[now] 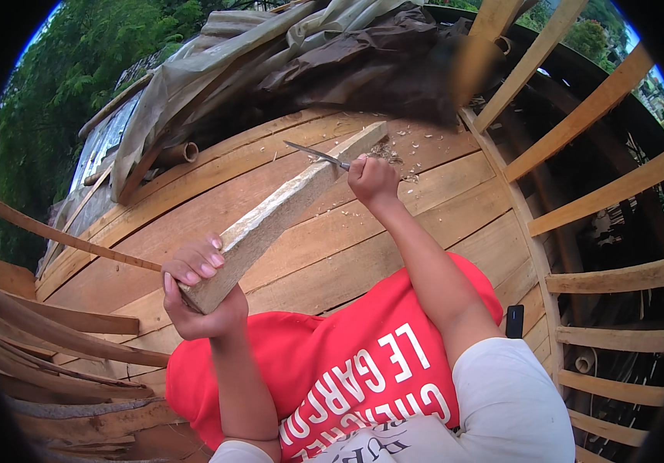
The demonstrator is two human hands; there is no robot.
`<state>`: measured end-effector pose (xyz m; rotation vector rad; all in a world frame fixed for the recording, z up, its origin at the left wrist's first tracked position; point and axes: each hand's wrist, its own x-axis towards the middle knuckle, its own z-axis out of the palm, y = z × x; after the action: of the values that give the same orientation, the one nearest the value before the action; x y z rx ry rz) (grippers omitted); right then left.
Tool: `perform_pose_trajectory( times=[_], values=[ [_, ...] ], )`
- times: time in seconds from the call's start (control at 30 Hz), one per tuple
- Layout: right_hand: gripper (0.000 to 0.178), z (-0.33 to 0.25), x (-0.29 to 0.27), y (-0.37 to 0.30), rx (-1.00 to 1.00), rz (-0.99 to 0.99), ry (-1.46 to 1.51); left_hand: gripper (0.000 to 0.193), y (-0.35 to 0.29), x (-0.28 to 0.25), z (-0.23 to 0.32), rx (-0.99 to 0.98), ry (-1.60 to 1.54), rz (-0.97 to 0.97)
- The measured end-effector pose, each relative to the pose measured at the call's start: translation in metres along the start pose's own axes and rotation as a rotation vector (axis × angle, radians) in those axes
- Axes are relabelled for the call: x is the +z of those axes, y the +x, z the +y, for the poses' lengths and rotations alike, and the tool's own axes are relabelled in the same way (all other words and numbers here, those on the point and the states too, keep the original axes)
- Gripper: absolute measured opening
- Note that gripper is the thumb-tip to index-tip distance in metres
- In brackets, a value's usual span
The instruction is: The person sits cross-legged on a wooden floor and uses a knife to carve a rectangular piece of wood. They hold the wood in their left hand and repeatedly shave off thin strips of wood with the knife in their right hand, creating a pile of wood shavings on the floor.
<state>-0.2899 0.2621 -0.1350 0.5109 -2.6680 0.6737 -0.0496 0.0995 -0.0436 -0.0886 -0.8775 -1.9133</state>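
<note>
My left hand (197, 289) grips the near end of a long pale wooden plank (286, 208). The plank slants up and away, and its far end rests on the wooden floor. My right hand (372, 179) is closed on the handle of a knife (316, 154). Its thin blade lies across the plank's upper part and points left. Small wood shavings (394, 154) lie on the boards around the plank's far end. A red cloth (347, 355) covers my lap below the plank.
Curved floor boards (332, 247) run under everything. Crumpled grey and brown tarps (309, 54) are heaped at the back. An open lattice of wooden slats (602, 193) stands on the right, and loose slats (54, 339) are piled on the left. A small black object (514, 321) lies by my right side.
</note>
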Motion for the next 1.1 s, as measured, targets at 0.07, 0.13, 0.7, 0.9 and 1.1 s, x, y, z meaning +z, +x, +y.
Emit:
perform_pose_trajectory(
  times=[0.07,0.13,0.7,0.9,1.1],
  values=[
    [0.048,-0.014,0.002,-0.001,0.123,0.014,-0.007,0.025,-0.002,-0.002,-0.008,0.007,0.037,0.043],
    [0.047,-0.048,-0.013,-0.020,-0.018,-0.095,0.027,0.025,0.001,-0.008,0.000,0.025,0.032,0.025],
    [0.050,-0.056,-0.012,-0.029,-0.007,-0.053,0.148,0.025,0.002,-0.005,0.005,0.058,0.069,-0.020],
    [0.051,0.031,-0.008,0.012,0.310,-0.150,-0.027,0.025,0.004,0.003,0.016,0.037,0.052,-0.043],
    [0.051,-0.046,-0.019,-0.020,0.080,-0.266,0.083,0.024,0.008,-0.013,0.018,0.040,0.044,0.014]
  ],
)
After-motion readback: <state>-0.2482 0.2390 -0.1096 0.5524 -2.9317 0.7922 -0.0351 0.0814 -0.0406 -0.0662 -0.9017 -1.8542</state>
